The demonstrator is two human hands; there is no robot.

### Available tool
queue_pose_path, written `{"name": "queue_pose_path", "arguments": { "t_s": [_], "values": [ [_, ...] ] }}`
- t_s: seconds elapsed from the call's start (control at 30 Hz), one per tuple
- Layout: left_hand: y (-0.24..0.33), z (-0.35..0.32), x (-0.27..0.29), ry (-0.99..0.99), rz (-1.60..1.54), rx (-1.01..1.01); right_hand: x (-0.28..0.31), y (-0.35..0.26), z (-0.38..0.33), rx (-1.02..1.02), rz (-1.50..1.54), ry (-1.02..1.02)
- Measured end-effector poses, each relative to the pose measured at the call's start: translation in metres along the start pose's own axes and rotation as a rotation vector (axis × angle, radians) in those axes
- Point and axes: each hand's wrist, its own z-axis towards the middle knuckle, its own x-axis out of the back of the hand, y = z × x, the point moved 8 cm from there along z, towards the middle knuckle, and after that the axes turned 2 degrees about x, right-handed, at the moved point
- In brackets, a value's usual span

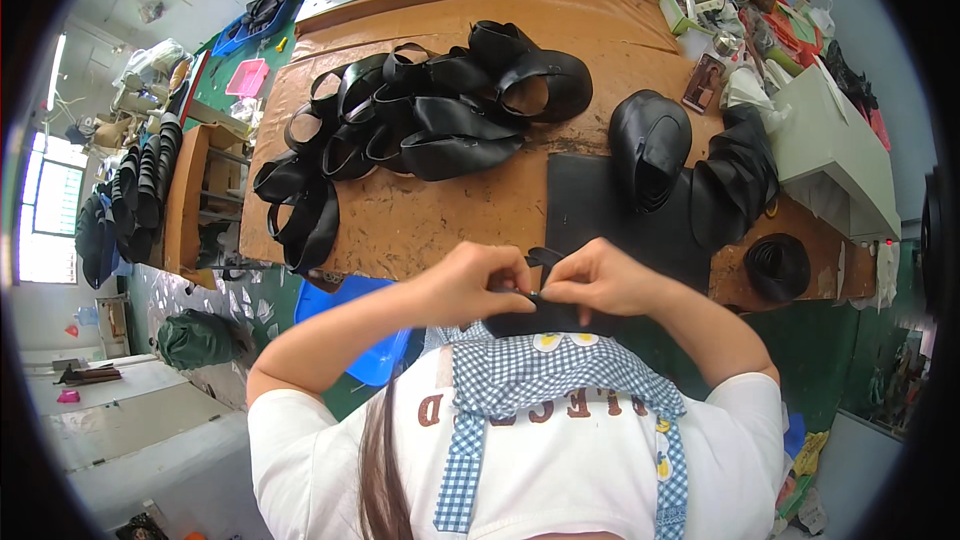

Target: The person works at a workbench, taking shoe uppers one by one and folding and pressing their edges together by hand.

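Left hand curled, fingertips pinching a black strap piece at the near edge of the brown worktable; right hand curled likewise, pinching the same piece from the other side. Pile of black shoe uppers behind. Far right: one green box, one dark roll
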Motion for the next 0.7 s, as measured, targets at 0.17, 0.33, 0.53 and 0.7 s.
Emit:
{"name": "queue_pose_path", "arguments": {
  "t_s": [0.17,0.33,0.53,0.7],
  "values": [
    [0.007,0.004,-0.008,0.033,0.141,-0.141,0.006,0.016,0.001,-0.039,0.013,-0.015],
    [0.013,0.007,-0.010,-0.001,0.192,-0.193,-0.009,0.009,0.007,-0.011,0.153,-0.117],
    [0.000,0.019,-0.010,-0.164,0.006,-0.118,0.010,0.017,-0.004,-0.021,0.123,-0.044],
    [0.021,0.010,-0.021,0.024,0.248,-0.355,-0.008,0.021,0.004,-0.013,0.240,-0.063]
  ]
}}
